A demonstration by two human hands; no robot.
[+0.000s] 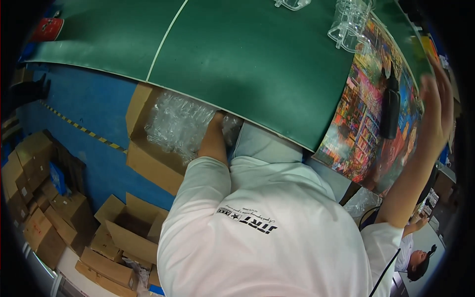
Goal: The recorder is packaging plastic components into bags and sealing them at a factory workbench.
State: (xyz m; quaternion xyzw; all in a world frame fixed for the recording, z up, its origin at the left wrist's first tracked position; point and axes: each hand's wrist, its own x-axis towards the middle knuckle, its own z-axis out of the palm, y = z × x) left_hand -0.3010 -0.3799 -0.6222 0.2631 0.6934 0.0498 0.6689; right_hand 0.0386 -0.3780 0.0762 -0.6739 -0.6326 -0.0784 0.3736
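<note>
My left arm reaches down past the table edge into a cardboard box filled with clear plastic parts. Only the wrist end of my left hand shows there; its fingers are hidden under the edge and among the parts. Off to the right, my right hand is raised beside the table with fingers stretched out, somewhat blurred, and nothing visible in it. Nearest to it are a black bottle-like tool with a pointed tip and the colourful printed sheet under that tool.
Clear moulded plastic pieces stand at the far right of the green table, another at its back. A red container sits far left. Cardboard boxes crowd the blue floor at lower left. Another person is at right.
</note>
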